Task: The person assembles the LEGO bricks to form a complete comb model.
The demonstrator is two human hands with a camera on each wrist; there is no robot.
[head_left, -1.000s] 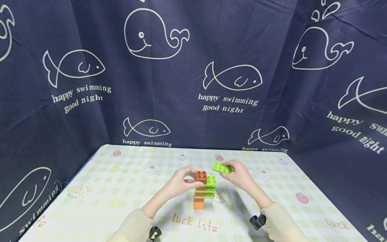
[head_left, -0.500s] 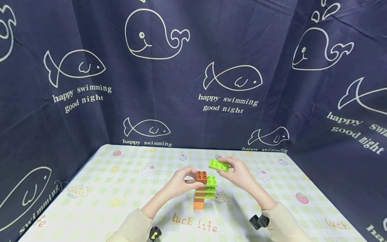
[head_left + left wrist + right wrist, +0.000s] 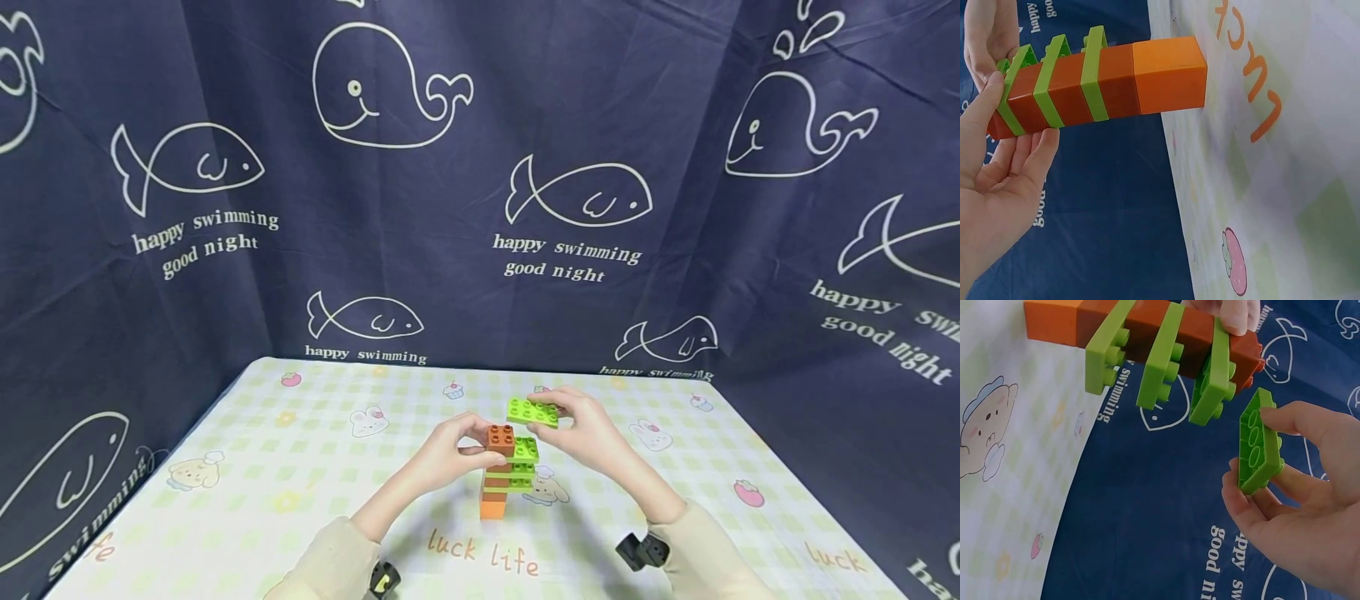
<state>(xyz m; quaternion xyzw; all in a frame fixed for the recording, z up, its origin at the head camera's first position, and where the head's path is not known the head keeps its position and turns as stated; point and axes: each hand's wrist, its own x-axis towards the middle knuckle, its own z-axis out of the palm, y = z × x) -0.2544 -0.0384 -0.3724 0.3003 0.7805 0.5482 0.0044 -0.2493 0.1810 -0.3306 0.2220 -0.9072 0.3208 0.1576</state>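
Note:
A tower of toy building bricks stands upright on the table, with an orange brick (image 3: 1169,75) at its base. Above that, brown bricks alternate with several thin green plates (image 3: 1163,356) that jut out to the right. My left hand (image 3: 448,454) grips the tower near its top, thumb and fingers on either side of the top brown brick (image 3: 500,437). Between thumb and fingers my right hand (image 3: 588,429) pinches a loose green plate (image 3: 531,412), studs up. It is held in the air just above and behind the tower's top, its hollow underside showing in the right wrist view.
The table (image 3: 285,533) wears a pale checked cloth with printed cartoons and lettering. A dark blue curtain (image 3: 465,275) with whale and fish drawings hangs behind it and at both sides. Black wrist cameras (image 3: 642,551) sit on both forearms.
My right hand has moved left with the loose green plate, bringing it closer over the tower's top. The left hand and the tower have stayed in place.

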